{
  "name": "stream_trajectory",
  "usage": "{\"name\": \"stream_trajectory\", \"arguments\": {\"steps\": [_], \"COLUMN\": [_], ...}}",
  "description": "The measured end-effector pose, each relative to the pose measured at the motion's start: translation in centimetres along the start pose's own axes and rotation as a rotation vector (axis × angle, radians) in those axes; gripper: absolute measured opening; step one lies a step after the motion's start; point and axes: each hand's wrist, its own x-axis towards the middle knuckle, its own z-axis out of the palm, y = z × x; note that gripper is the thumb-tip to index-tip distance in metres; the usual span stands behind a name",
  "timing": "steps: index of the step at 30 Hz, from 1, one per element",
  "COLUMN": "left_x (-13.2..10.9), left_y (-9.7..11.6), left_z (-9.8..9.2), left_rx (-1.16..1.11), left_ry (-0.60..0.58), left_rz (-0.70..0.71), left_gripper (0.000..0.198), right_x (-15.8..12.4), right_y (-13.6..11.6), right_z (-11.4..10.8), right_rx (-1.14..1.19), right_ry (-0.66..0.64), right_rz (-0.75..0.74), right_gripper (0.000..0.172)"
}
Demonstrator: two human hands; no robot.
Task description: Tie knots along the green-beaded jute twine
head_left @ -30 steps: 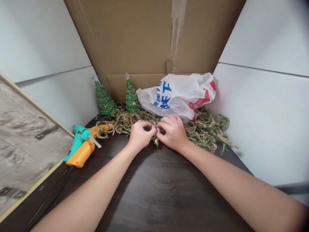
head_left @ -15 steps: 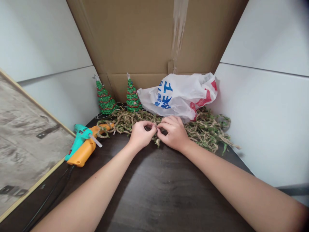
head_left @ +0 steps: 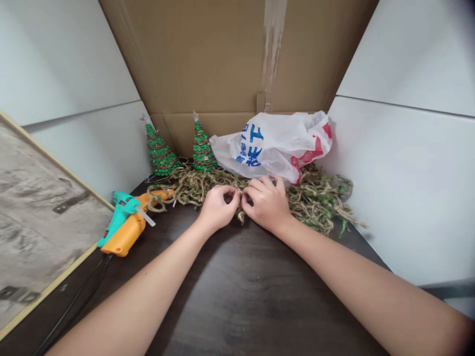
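Observation:
A long heap of brown twine garland with green leaves (head_left: 319, 202) lies across the dark tabletop. At its front edge, my left hand (head_left: 221, 205) pinches with thumb and forefinger at a strand of the garland. Close beside it, my right hand (head_left: 267, 202) pinches the same spot, thumb against forefinger, the other fingers curled and slightly raised. The fingertips nearly meet, and the piece between them is small and mostly hidden. A short leafy end (head_left: 241, 216) hangs just below the fingertips.
Behind the garland lies a white plastic bag (head_left: 282, 143) with blue and red print. Two small green Christmas trees (head_left: 161, 153) stand at the back left. A teal-and-orange glue gun (head_left: 126, 222) with a cord rests left, near a wood-edged board (head_left: 48, 212). Cardboard (head_left: 208, 59) closes the back.
My right hand's fingers have lifted and spread a little, while its thumb and forefinger stay at the pinch. My left hand barely differs; the view has shifted very slightly.

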Motion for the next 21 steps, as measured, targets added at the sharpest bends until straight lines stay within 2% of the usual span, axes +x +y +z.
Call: {"name": "stream_trajectory", "arguments": {"steps": [3,10,16,19,21], "left_x": [0.02,0.10,0.21,0.18,0.15], "left_y": [0.10,0.44,0.41,0.29,0.26], "left_z": [-0.01,0.06,-0.10,-0.17,-0.20], "left_rx": [-0.002,0.016,-0.087,-0.056,-0.032], "left_ry": [-0.032,0.022,0.050,0.068,0.060], "left_rz": [0.008,-0.084,-0.144,-0.130,-0.104], "left_gripper": [0.015,0.013,0.016,0.015,0.014], "right_x": [0.02,0.10,0.22,0.10,-0.02], "right_y": [-0.06,-0.13,-0.04,0.12,0.24], "right_z": [0.01,0.21,0.54,0.71,0.77], "right_rx": [0.029,0.194,0.397,0.378,0.343], "right_ry": [-0.015,0.040,0.051,0.034,0.022], "right_rz": [0.010,0.062,0.210,0.183,0.136], "right_gripper": [0.017,0.015,0.009,0.006,0.010]}}
